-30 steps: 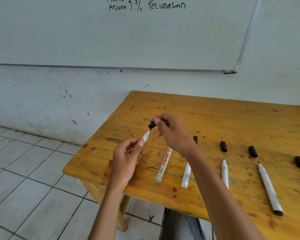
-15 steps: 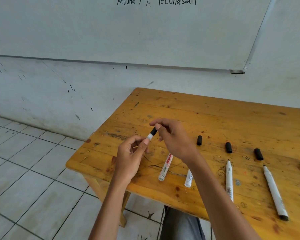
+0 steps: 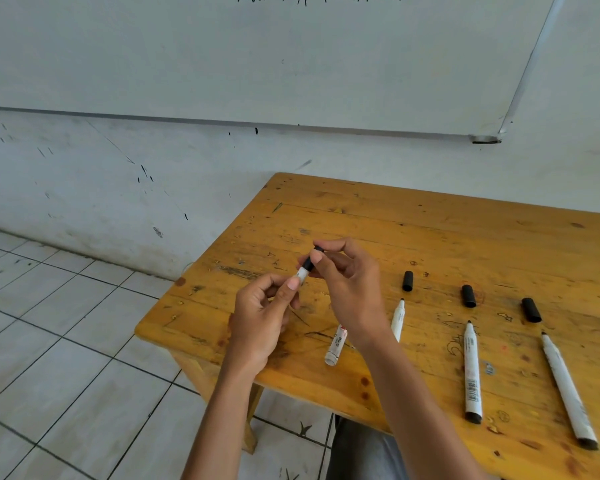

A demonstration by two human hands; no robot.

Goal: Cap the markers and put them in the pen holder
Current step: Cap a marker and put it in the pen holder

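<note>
left hand (image 3: 262, 315): we grip the marker (image 3: 302, 273) barrel above the tabletop (image 3: 430, 237) | right hand (image 3: 347, 282): we pinch the black cap (image 3: 313, 259) on its tip | four uncapped markers, three loose caps lie on the tabletop

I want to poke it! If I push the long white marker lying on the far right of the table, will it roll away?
Probably. The long white marker looks round and smooth, so a sideways poke would likely roll it across the flat wooden table. It looks stiff and light, so it should skid easily too. Its tip is uncapped and may leave ink.
</note>
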